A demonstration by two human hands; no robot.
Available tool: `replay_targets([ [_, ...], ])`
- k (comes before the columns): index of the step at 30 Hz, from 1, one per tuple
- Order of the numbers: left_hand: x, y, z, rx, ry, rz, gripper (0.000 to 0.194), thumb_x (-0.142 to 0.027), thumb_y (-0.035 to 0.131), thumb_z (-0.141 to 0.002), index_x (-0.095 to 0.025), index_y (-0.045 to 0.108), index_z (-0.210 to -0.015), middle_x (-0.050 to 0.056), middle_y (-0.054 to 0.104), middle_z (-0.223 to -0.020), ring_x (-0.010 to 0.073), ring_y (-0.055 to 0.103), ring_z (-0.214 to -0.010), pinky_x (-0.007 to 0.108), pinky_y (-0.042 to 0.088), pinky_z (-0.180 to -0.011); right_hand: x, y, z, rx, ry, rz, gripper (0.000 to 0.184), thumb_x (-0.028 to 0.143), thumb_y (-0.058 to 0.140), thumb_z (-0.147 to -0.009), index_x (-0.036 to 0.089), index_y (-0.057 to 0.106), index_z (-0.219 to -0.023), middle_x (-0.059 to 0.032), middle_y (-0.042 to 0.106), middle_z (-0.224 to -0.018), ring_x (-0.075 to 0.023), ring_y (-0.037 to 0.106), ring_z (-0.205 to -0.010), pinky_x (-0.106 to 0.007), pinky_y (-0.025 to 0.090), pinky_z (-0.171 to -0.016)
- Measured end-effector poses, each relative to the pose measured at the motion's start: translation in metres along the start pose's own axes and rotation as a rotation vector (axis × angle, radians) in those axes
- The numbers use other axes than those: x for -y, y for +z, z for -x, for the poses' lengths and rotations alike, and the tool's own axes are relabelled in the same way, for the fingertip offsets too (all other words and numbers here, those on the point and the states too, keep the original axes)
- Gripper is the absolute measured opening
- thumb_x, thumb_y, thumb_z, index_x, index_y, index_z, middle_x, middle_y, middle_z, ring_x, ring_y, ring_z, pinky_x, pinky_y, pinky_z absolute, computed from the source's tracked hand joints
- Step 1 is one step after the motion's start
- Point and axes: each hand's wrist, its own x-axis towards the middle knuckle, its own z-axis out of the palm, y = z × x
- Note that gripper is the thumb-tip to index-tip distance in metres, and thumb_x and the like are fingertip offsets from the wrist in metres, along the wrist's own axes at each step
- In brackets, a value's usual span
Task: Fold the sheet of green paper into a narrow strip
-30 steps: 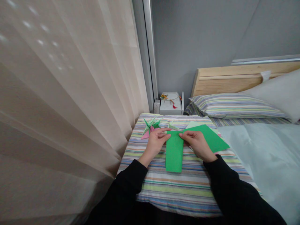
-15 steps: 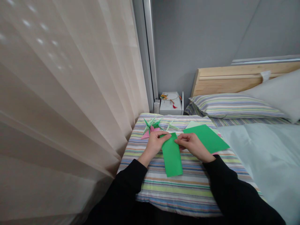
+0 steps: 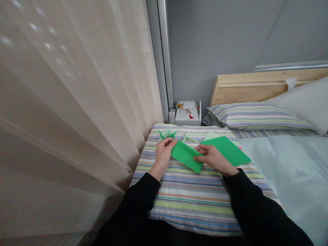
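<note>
A folded sheet of green paper, now a long rectangle, is held slantwise between my hands over the striped cloth. My left hand pinches its upper left corner between thumb and fingers. At the paper's right end, my right hand grips the edge, thumb on the near face and fingers behind. Just beyond my left hand lie green folded paper cranes, partly hidden by it. A paler green folded piece rests to their right.
Flat green sheets lie right of my right hand, over a pale green one. The striped cloth covers the surface. A curtain hangs at left; a white cabinet stands behind, the bed at right.
The green paper has turned from nearly upright to slanting sideways. My left hand has moved slightly left and covers the pink folded paper; my right hand has shifted to the paper's right end.
</note>
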Motion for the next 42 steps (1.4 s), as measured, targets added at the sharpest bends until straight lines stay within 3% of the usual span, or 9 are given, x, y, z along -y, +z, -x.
replay_targets([
  [2,-0.002,-0.003,0.001,0.05,-0.057,0.005,0.03,-0.045,0.076,-0.075,-0.016,0.072,-0.082,0.002,0.068,-0.079,0.0142,0.06,-0.074,0.024,0.047,-0.065,0.003,-0.009,-0.001,-0.32,-0.072,-0.085,0.043,0.031,0.089,-0.058,0.02,0.063,-0.09,0.0046,0.065,-0.057,-0.0144,0.058,-0.049,-0.025,0.044,-0.05],
  [5,-0.009,-0.003,0.008,0.289,-0.192,-0.023,0.035,-0.044,0.086,-0.063,-0.014,0.071,-0.072,0.004,0.069,-0.073,0.0164,0.064,-0.069,0.026,0.051,-0.06,0.008,-0.02,-0.002,-0.523,-0.136,-0.143,0.059,0.036,0.09,-0.059,0.023,0.057,-0.107,0.0046,0.069,-0.064,-0.0149,0.062,-0.053,-0.025,0.048,-0.052],
  [8,-0.014,0.001,0.018,0.777,-0.375,-0.096,0.037,-0.04,0.093,-0.055,-0.013,0.073,-0.069,0.005,0.071,-0.068,0.0175,0.066,-0.064,0.029,0.054,-0.063,0.011,-0.018,0.0,-0.535,-0.162,-0.189,0.063,0.037,0.091,-0.058,0.023,0.056,-0.108,0.0079,0.064,-0.057,-0.0138,0.058,-0.048,-0.024,0.045,-0.048],
  [10,-0.014,0.003,0.022,0.922,-0.406,-0.071,0.041,-0.044,0.091,-0.061,-0.013,0.076,-0.084,0.006,0.075,-0.079,0.017,0.068,-0.071,0.029,0.054,-0.068,0.011,-0.009,0.002,-0.393,-0.16,-0.21,0.063,0.038,0.091,-0.059,0.025,0.054,-0.108,0.0089,0.064,-0.056,-0.0146,0.06,-0.049,-0.025,0.047,-0.049],
  [14,-0.006,0.008,0.021,0.697,-0.342,0.045,0.051,-0.053,0.087,-0.065,-0.012,0.076,-0.093,0.008,0.076,-0.085,0.0188,0.07,-0.077,0.03,0.054,-0.074,0.008,0.009,0.003,-0.156,-0.167,-0.131,0.057,0.036,0.089,-0.066,0.025,0.053,-0.108,0.0058,0.071,-0.065,-0.0148,0.062,-0.053,-0.025,0.048,-0.051],
  [17,-0.001,0.009,0.019,0.618,-0.367,0.08,0.053,-0.053,0.091,-0.06,-0.011,0.075,-0.087,0.008,0.077,-0.08,0.0201,0.072,-0.073,0.033,0.057,-0.074,0.005,0.013,0.003,-0.162,-0.18,-0.11,0.053,0.036,0.089,-0.067,0.023,0.056,-0.107,0.0029,0.074,-0.071,-0.0146,0.064,-0.055,-0.026,0.049,-0.053],
  [24,-0.005,0.008,0.017,0.588,-0.381,0.136,0.049,-0.047,0.092,-0.06,-0.011,0.077,-0.089,0.008,0.079,-0.086,0.0203,0.074,-0.075,0.033,0.06,-0.075,0.005,0.01,0.001,-0.254,-0.23,-0.096,0.038,0.042,0.09,-0.065,0.019,0.065,-0.081,0.0004,0.071,-0.065,-0.0147,0.063,-0.056,-0.026,0.047,-0.054],
  [33,-0.003,0.009,0.017,0.59,-0.325,0.15,0.051,-0.045,0.091,-0.062,-0.01,0.078,-0.096,0.01,0.081,-0.088,0.0248,0.076,-0.082,0.036,0.059,-0.082,0.001,0.011,0.002,-0.255,-0.207,-0.115,0.041,0.045,0.09,-0.063,0.019,0.068,-0.086,-0.0028,0.076,-0.072,-0.0183,0.066,-0.06,-0.029,0.049,-0.059],
  [42,-0.002,0.009,0.017,0.606,-0.35,0.155,0.049,-0.046,0.091,-0.064,-0.011,0.077,-0.095,0.01,0.081,-0.089,0.0266,0.077,-0.086,0.039,0.06,-0.085,0.005,0.01,0.002,-0.292,-0.192,-0.117,0.04,0.045,0.092,-0.06,0.018,0.068,-0.078,0.0013,0.07,-0.061,-0.0125,0.056,-0.051,-0.026,0.041,-0.053],
])
